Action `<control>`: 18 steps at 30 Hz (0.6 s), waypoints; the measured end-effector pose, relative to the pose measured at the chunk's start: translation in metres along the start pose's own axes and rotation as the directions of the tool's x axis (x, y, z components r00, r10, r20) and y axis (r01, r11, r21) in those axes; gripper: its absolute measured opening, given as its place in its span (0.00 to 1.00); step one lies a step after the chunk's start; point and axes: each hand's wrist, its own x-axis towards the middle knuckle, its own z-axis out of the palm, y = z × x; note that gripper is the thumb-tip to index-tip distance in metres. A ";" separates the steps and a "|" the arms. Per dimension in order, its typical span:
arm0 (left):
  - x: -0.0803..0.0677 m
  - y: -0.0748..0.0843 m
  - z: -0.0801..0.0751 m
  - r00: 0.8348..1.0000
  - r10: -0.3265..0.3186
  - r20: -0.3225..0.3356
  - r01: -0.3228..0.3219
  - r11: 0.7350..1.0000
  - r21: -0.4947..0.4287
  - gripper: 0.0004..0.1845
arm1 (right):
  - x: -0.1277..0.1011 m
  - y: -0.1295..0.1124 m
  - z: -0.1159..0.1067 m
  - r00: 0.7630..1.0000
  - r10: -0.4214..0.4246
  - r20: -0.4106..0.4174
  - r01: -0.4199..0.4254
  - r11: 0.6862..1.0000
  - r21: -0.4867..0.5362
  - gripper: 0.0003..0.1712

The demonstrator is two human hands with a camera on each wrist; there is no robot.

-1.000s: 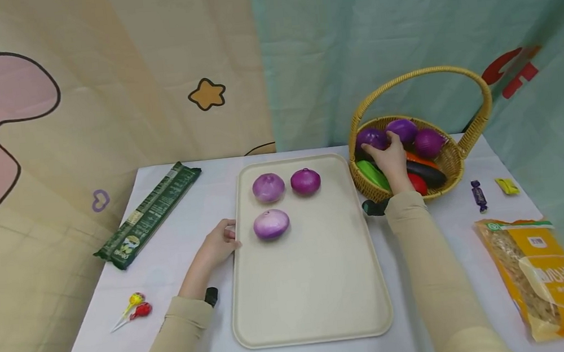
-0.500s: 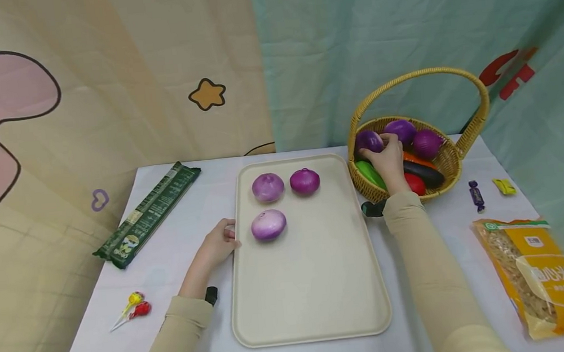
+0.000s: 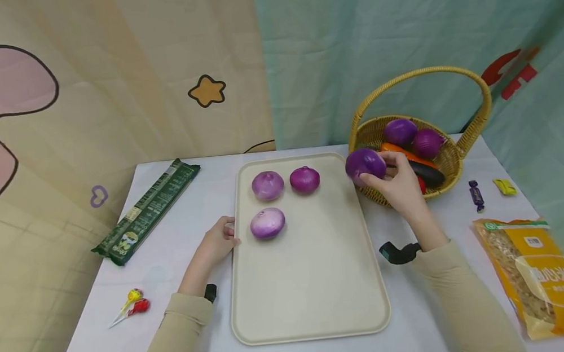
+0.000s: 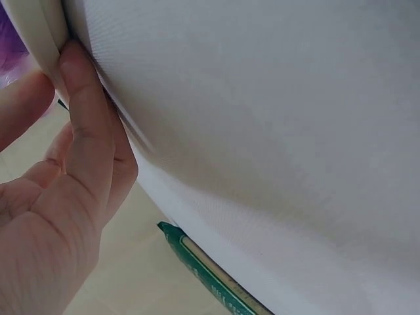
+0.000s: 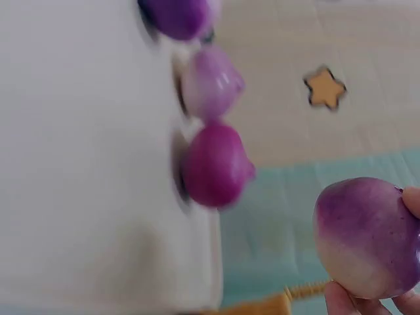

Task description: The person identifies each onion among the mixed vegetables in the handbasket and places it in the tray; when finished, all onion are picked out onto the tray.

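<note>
The right hand (image 3: 403, 188) grips a smooth, round vegetable (image 3: 364, 164) near a woven basket (image 3: 453, 178); the left hand (image 3: 216, 243) pinches a rectangular tray (image 3: 322, 280).

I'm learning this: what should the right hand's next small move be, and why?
Probably carry the held vegetable left, over the tray: the right hand grips it, three purple vegetables lie there, and bare surface shows to their right.

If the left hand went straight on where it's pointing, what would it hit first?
The tray: the left hand pinches its left edge. Past that rim, likely the pale purple onion nearest it, though depth is hard to judge.
</note>
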 end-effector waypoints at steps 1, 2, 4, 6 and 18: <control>0.000 0.000 0.000 1.000 0.001 0.000 -0.001 1.000 0.003 0.30 | -0.006 -0.001 0.004 0.999 -0.004 0.045 0.004 1.000 0.013 0.44; 0.001 0.001 0.000 1.000 0.005 0.001 -0.005 1.000 0.004 0.30 | -0.011 0.000 0.010 0.996 -0.008 0.090 0.005 0.999 0.034 0.43; 0.001 0.001 0.001 1.000 0.003 0.003 -0.003 1.000 0.001 0.30 | -0.017 0.003 0.024 0.986 0.000 0.166 -0.008 0.999 0.051 0.43; 0.001 0.001 0.001 1.000 0.002 0.009 -0.002 1.000 0.001 0.30 | -0.020 0.008 0.039 0.971 0.018 0.239 -0.036 0.997 0.071 0.42; 0.001 0.002 0.000 1.000 0.000 0.026 0.000 1.000 0.003 0.30 | -0.022 0.028 0.101 0.924 0.095 0.369 -0.102 0.995 0.000 0.36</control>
